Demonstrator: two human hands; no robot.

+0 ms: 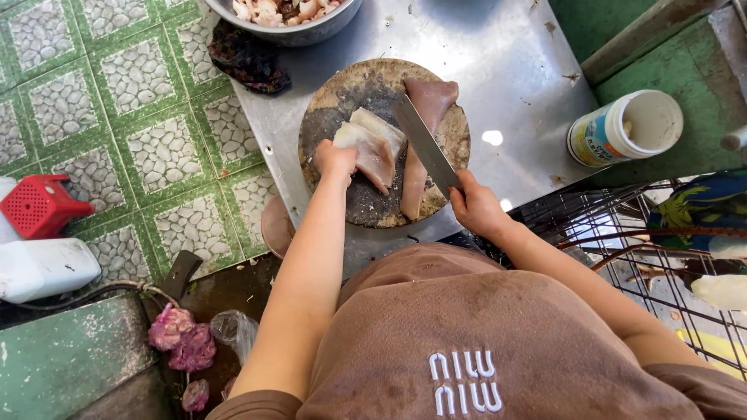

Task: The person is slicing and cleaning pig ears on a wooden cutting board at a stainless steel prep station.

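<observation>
A round wooden chopping board [334, 97] lies on a steel table [513, 70]. My left hand [334, 161] presses on a pale slab of raw meat [372, 148] at the board's middle. My right hand [473, 206] grips the handle of a cleaver [424, 142], whose broad blade rests flat across the board between that slab and a long pinkish piece of meat [424, 105] on the right side. The handle is hidden inside my fist.
A metal bowl [299, 31] of cut meat pieces stands at the table's far edge, a dark rag [247, 58] beside it. A white open plastic jar [626, 128] sits right. A wire cage [646, 233] stands at right; a red box [39, 204] on the tiled floor left.
</observation>
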